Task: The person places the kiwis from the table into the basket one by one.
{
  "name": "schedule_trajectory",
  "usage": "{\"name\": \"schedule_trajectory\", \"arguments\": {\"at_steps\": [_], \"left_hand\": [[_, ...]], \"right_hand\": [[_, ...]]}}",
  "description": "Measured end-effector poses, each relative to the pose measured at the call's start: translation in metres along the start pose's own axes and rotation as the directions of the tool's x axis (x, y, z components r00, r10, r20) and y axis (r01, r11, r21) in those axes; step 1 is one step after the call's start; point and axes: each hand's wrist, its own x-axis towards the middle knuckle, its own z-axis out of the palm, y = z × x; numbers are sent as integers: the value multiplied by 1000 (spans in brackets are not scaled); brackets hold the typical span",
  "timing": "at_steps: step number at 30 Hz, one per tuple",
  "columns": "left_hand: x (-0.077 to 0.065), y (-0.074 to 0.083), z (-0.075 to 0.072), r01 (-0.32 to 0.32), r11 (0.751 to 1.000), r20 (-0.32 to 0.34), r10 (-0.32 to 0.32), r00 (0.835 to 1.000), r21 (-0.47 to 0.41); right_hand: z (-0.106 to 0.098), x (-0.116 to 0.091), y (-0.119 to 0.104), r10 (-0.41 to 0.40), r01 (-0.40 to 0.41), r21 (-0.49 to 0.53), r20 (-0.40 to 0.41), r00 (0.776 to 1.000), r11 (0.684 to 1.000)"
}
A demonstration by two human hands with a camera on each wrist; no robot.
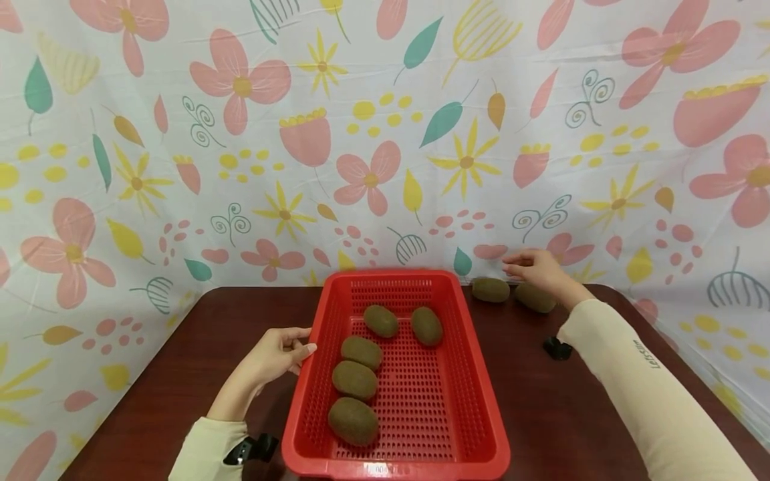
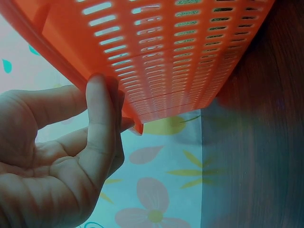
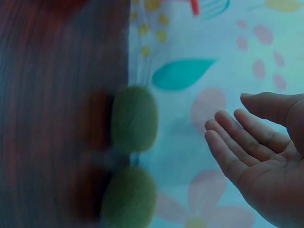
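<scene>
Kiwifruit (image 1: 355,380): I count five inside the red basket (image 1: 397,467), two more on the worktop (image 1: 553,414) right of its far end. My left hand (image 1: 273,357) pinches the basket's left rim; right hand (image 1: 535,267), fingers loosely extended, holds nothing near the outside pair.

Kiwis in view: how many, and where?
7: three kiwis at left in the red basket, two toward its far end, two on the table beside it, near the right hand; more may be hidden.
</scene>
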Motion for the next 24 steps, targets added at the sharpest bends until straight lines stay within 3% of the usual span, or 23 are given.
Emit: {"name": "schedule_trajectory", "arguments": {"at_steps": [4, 12, 19, 24], "left_hand": [[1, -1, 0, 0, 1000, -2, 0, 1000, 4], [1, -1, 1, -13, 1000, 11, 13, 1000, -11], [1, -1, 0, -13, 1000, 12, 13, 1000, -7], [1, -2, -1, -7, 1000, 5, 7, 1000, -5]], "right_hand": [[-8, -7, 21, -9, 10, 9, -66, 998, 1000], [-17, -18, 54, 52, -66, -119, -114, 992, 991], [-12, -18, 70, 87, -117, -194, -156, 984, 974], [-7, -16, 76, 151, -176, -197, -135, 979, 965]]}}
